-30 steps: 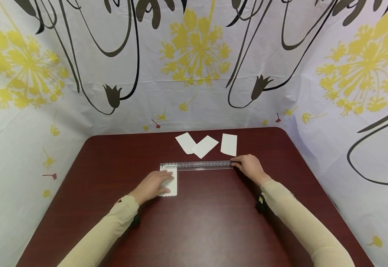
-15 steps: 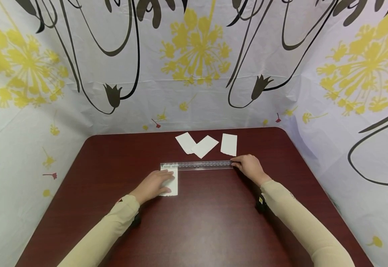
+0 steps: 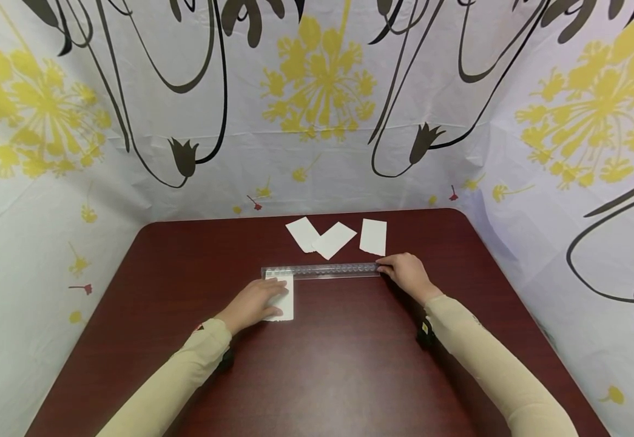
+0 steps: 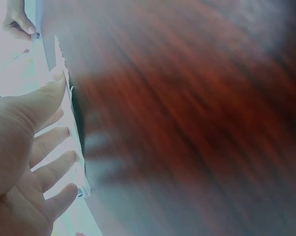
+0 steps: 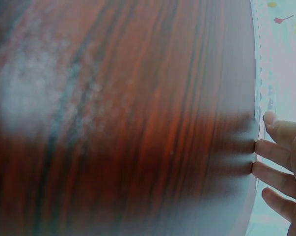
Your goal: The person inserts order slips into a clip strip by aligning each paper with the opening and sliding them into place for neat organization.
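A clear plastic ruler (image 3: 333, 271) lies crosswise on the dark red-brown table. Below its left end is a small white paper (image 3: 286, 303), whose top edge shows through the ruler. My left hand (image 3: 253, 303) rests on this paper with spread, fairly straight fingers; in the left wrist view the thumb (image 4: 49, 98) lies along the paper near one edge. At the ruler's right end my right hand (image 3: 406, 273) holds the tip between thumb and fingers. The right wrist view shows those fingertips (image 5: 265, 147) right at the ruler's edge.
Beyond the ruler lie three white paper pieces: a left one (image 3: 302, 234) overlapping a middle one (image 3: 337, 240), and a right one (image 3: 374, 237) close to my right hand. A patterned white cloth (image 3: 317, 170) hangs behind the table's (image 3: 213, 243) far edge.
My left hand and the white paper under it have slid slightly to the right along the ruler. The ruler and my right hand have stayed in place.
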### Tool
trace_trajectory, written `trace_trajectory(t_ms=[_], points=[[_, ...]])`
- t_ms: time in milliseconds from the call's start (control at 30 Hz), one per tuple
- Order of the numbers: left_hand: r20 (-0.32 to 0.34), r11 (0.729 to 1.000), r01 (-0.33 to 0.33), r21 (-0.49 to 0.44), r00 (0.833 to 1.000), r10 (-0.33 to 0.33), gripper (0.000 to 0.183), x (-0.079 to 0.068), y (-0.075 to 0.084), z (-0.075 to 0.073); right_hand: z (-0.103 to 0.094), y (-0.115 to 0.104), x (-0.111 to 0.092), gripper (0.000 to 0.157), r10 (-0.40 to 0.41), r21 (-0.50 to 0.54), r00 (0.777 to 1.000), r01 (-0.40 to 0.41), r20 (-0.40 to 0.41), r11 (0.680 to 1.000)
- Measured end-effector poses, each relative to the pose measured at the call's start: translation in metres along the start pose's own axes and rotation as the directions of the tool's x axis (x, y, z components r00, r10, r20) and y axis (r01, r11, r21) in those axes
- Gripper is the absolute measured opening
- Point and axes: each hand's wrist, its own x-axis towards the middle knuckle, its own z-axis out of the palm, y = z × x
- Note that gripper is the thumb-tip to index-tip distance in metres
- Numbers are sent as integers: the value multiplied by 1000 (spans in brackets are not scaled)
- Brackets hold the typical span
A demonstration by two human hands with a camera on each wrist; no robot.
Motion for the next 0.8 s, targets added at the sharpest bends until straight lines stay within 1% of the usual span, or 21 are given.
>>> trace_trajectory(t_ms=[300, 533, 800], points=[[-13, 1000, -2, 7, 1000, 2, 49, 1, 0, 2, 0, 0, 1, 22, 5, -7, 1000, -5, 0, 1000], [3, 1000, 6, 1, 1000, -6, 50, 3, 0, 5, 0, -2, 0, 22, 3, 3, 1000, -3, 7, 1000], [-4, 1000, 3, 6, 1000, -3, 50, 4, 0, 6, 0, -2, 0, 22, 4, 1, 1000, -4, 6, 1000]])
